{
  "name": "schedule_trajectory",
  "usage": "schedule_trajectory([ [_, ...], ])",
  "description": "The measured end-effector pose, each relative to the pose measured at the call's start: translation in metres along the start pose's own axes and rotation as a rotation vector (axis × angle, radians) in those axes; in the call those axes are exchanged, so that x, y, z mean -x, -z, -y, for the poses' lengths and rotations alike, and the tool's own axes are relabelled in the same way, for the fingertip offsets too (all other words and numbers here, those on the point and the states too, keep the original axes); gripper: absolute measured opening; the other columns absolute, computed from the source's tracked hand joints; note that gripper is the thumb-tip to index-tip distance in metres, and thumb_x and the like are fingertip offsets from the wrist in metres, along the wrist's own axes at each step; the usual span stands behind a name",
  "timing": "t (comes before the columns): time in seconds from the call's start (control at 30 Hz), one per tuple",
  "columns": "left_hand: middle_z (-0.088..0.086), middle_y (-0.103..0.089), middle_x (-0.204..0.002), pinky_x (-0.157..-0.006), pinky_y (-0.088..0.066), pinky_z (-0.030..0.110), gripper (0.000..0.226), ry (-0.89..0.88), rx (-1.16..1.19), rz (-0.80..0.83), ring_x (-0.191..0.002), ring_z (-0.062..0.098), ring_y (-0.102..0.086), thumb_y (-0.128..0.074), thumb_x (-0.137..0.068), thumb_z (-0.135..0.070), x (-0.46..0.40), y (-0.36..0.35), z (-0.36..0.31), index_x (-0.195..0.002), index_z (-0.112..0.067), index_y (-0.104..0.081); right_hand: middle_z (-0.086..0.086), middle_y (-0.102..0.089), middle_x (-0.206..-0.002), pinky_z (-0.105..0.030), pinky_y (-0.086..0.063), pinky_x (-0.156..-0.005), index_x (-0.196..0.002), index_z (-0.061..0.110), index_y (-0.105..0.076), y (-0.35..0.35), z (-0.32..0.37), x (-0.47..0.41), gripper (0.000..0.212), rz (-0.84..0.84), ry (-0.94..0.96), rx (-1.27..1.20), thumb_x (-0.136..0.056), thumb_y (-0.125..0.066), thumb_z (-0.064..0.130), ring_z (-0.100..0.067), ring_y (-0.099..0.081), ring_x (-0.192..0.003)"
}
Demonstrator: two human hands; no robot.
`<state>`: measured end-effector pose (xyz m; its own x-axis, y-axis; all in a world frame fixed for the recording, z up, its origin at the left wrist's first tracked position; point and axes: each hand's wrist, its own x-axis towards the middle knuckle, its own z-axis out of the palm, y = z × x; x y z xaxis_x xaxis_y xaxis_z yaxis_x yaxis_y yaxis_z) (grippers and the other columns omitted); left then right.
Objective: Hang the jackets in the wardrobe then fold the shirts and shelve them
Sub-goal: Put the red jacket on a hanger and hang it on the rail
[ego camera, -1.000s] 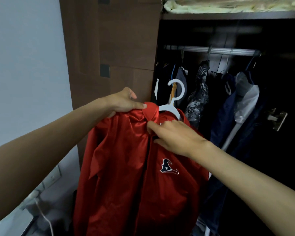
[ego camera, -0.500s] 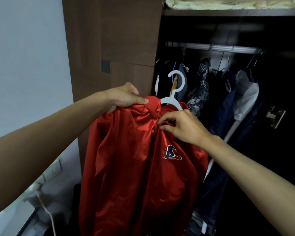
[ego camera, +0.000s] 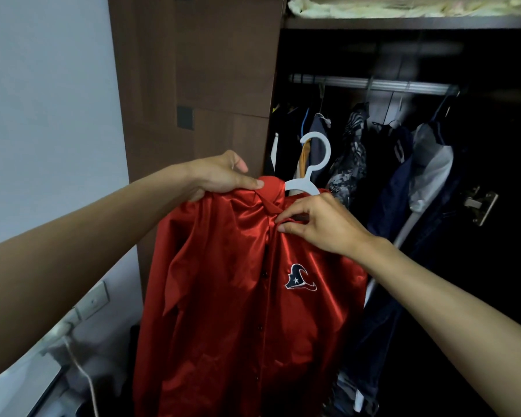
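We are holding 1 red jacket (ego camera: 238, 296) at frame centre: left hand (ego camera: 220, 179) gripping its shoulder, right hand (ego camera: 319, 224) pinching its collar. It is sitting on a white hanger (ego camera: 309, 176), not yet on the rail (ego camera: 370, 84). Shirts are waiting, unseen.

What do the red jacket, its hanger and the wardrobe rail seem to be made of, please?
The red jacket looks like satin, probably synthetic: glossy, with bright highlights along soft folds. The hanger appears to be white moulded plastic, smooth, thick and matte. The rail looks like brushed or ribbed metal, silvery with a dull sheen. The left hand and right hand pinch the fabric, which creases easily.
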<state>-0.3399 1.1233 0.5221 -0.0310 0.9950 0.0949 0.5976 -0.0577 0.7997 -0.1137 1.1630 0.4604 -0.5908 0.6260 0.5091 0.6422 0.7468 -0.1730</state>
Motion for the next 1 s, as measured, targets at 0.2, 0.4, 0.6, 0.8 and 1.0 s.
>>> schedule_trajectory([
  [0.2, -0.001, -0.058, -0.102, -0.075, -0.056, 0.029, 0.059, 0.000, -0.003, 0.025, -0.095, 0.015, -0.062, -0.076, -0.087, -0.040, 0.002, -0.001, -0.004, -0.133, -0.016, -0.048, 0.015, -0.073, -0.091, -0.040, -0.057, -0.076, -0.099, 0.034, -0.079, -0.001, 0.002, 0.002, 0.016, -0.050, 0.029, -0.011, -0.083, -0.081, 0.036, -0.006, -0.065, -0.084],
  [0.4, 0.000, -0.060, -0.104, -0.073, -0.056, 0.027, 0.051, 0.017, -0.007, 0.065, -0.092, 0.014, -0.062, -0.074, -0.088, -0.040, 0.003, -0.003, -0.003, -0.128, -0.018, -0.051, 0.014, -0.070, -0.086, -0.038, -0.057, -0.070, -0.095, 0.034, -0.074, 0.005, 0.010, 0.006, 0.017, -0.053, 0.042, -0.013, -0.080, -0.084, 0.033, -0.002, -0.062, -0.075],
  [0.6, -0.002, -0.063, -0.102, -0.065, -0.053, 0.025, 0.049, 0.002, -0.009, 0.085, -0.089, 0.012, -0.064, -0.074, -0.088, -0.042, 0.002, -0.008, -0.001, -0.126, -0.018, -0.054, 0.010, -0.067, -0.078, -0.036, -0.054, -0.066, -0.083, 0.028, -0.072, 0.007, 0.014, 0.009, 0.013, -0.034, 0.003, 0.013, -0.079, -0.084, 0.033, -0.003, -0.058, -0.070],
  [0.8, 0.008, -0.071, -0.106, -0.085, -0.058, 0.037, 0.039, -0.029, -0.022, 0.105, -0.090, 0.019, -0.067, -0.071, -0.091, -0.040, 0.002, -0.013, -0.002, -0.115, -0.010, -0.065, 0.006, -0.067, -0.076, -0.037, -0.054, -0.065, -0.082, 0.026, -0.069, 0.005, 0.011, 0.011, 0.015, 0.001, -0.036, -0.021, -0.079, -0.084, 0.027, -0.008, -0.059, -0.067],
  [1.0, 0.006, -0.079, -0.096, -0.095, -0.058, 0.044, 0.025, 0.031, -0.014, 0.138, -0.093, 0.024, -0.076, -0.072, -0.089, -0.037, -0.001, -0.004, 0.014, -0.101, -0.015, -0.079, 0.001, -0.074, -0.075, -0.023, -0.052, -0.061, -0.086, 0.014, -0.067, 0.032, -0.003, 0.010, 0.032, 0.358, -0.208, -0.259, -0.071, -0.093, 0.025, -0.004, -0.063, -0.060],
])
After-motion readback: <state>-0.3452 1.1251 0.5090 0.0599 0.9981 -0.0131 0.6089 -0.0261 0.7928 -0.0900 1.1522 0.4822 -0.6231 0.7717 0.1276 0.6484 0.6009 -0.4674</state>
